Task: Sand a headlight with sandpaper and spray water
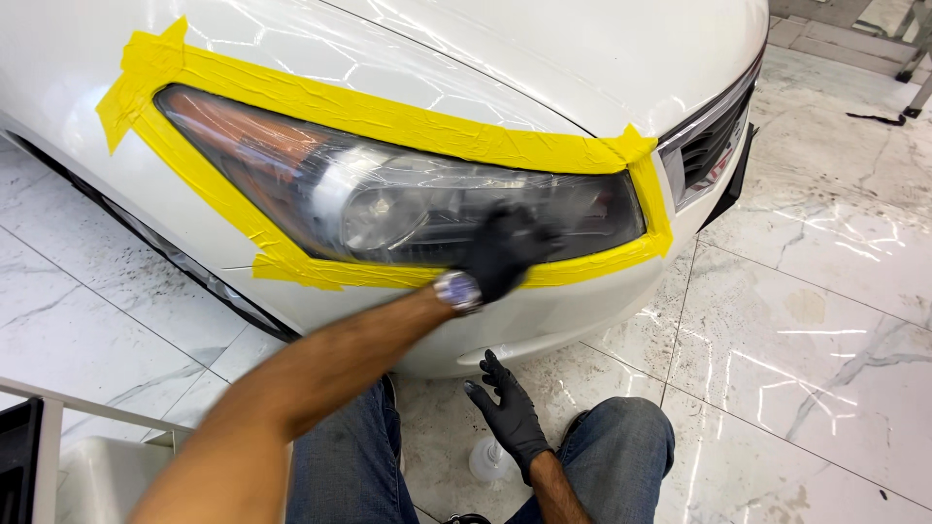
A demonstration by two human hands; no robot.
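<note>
A white car's headlight [388, 199] is framed all round by yellow masking tape [388, 121]. My left hand [505, 250], in a black glove with a wristwatch [457, 290] at the wrist, presses against the lens near its lower right end and is blurred. Whatever lies under its palm is hidden. My right hand [508, 412], also in a black glove, hangs between my knees below the bumper [582, 311]. Its fingers are spread and it holds nothing.
I crouch in blue jeans [621, 446] on a glossy white marble tile floor [815, 340]. A small clear bottle [485, 458] stands on the floor just under my right hand. The car's grille [714, 146] is to the right. A white box edge [97, 466] sits at lower left.
</note>
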